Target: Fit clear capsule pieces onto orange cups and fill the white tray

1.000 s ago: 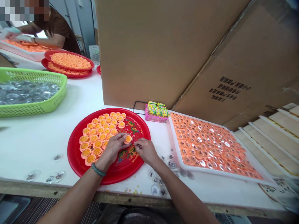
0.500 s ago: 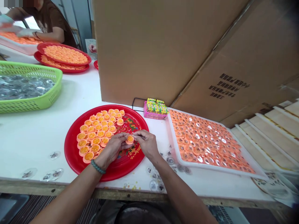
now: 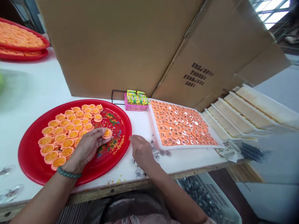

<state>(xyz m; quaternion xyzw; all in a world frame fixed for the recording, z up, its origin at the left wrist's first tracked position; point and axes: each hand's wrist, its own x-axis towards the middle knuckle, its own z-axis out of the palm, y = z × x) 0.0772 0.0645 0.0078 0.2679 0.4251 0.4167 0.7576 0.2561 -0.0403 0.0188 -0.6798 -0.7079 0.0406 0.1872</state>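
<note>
My left hand (image 3: 92, 141) pinches a small orange plastic cup (image 3: 107, 133) with yellow contents, above the red tray (image 3: 29, 155). Many similar orange cups (image 3: 67, 143) cover the left and middle of that tray. Loose yellow bits lie on its right side. Just past the tray's right rim is my right hand (image 3: 143, 152), slightly blurred. Its fingers are closed together, and whatever they hold is hidden. Beside and below it, transparent plastic discs (image 3: 139, 173) with small dark prints lie on the white table.
A white tray (image 3: 158, 137) of orange pieces under printed transparent discs stands to the right. Behind sit a pink basket (image 3: 136, 107) of small yellow-green boxes and a tall cardboard sheet (image 3: 112, 46). White trays (image 3: 233, 112) lean at far right. Stacked red trays (image 3: 23, 57) stand at back left.
My right hand has left the cup and moved right and down, off the red tray. My left hand still holds the cup. The view has turned to the right.
</note>
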